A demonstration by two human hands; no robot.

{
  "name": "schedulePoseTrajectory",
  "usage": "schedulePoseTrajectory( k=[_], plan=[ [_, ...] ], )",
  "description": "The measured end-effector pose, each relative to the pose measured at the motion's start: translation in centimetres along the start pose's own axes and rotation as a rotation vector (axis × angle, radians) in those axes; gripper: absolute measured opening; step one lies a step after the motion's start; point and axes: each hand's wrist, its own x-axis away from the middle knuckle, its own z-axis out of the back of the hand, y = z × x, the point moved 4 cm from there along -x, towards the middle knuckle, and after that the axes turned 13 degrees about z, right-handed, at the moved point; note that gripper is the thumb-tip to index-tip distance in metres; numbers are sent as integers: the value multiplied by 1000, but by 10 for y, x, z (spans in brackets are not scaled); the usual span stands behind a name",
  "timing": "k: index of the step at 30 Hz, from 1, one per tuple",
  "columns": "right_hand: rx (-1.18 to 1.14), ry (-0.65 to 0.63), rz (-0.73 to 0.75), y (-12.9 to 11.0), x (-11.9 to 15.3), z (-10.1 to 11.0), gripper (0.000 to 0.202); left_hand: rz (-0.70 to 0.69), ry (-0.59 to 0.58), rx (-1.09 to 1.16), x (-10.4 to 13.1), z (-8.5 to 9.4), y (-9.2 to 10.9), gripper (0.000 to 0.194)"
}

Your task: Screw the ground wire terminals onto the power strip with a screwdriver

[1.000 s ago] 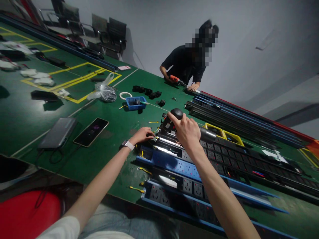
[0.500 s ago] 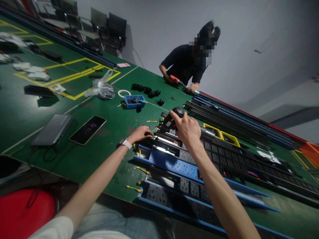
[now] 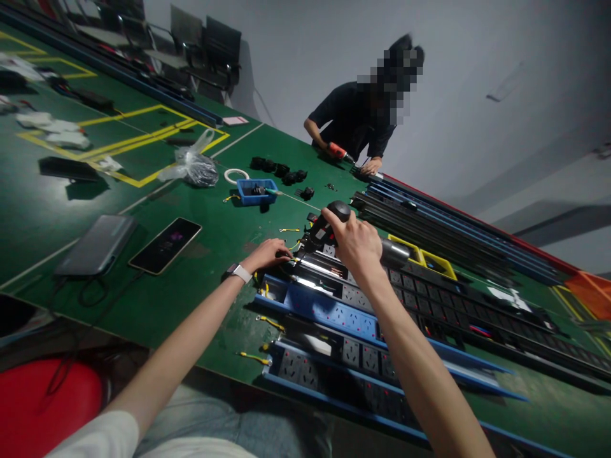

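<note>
My right hand (image 3: 358, 245) is wrapped around a black power drill (image 3: 324, 234), whose grey rear end (image 3: 394, 253) sticks out to the right. The drill's front points down and left at the near end of a black power strip (image 3: 315, 261), where a patch of light falls. Its tip is too dark to make out. Beside that end, my left hand (image 3: 268, 254) has its fingers pinched together close to a yellow-green ground wire (image 3: 294, 245). Whatever lies between those fingertips is hidden. A blue-edged power strip (image 3: 329, 308) runs just below both hands.
More socket strips (image 3: 305, 369) lie along the near edge. Further back are a blue bin (image 3: 256, 192), yellow bins (image 3: 436, 264), a plastic bag (image 3: 195, 168), a phone (image 3: 165, 246) and a grey power bank (image 3: 98, 245). Across the table a person (image 3: 353, 121) holds a red drill (image 3: 338, 151).
The whole view has shifted slightly. Both hands keep the same place at the strip's end, with the drill still in my right hand.
</note>
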Motion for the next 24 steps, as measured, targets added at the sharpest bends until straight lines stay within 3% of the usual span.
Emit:
schedulePoseTrajectory(
  k=[8, 24],
  plan=[
    [32, 13, 14, -1, -5, 2, 80, 19, 14, -36, -2, -2, 0, 18],
    [43, 5, 42, -4, -10, 7, 79, 9, 19, -54, -2, -1, 0, 17]
  ],
)
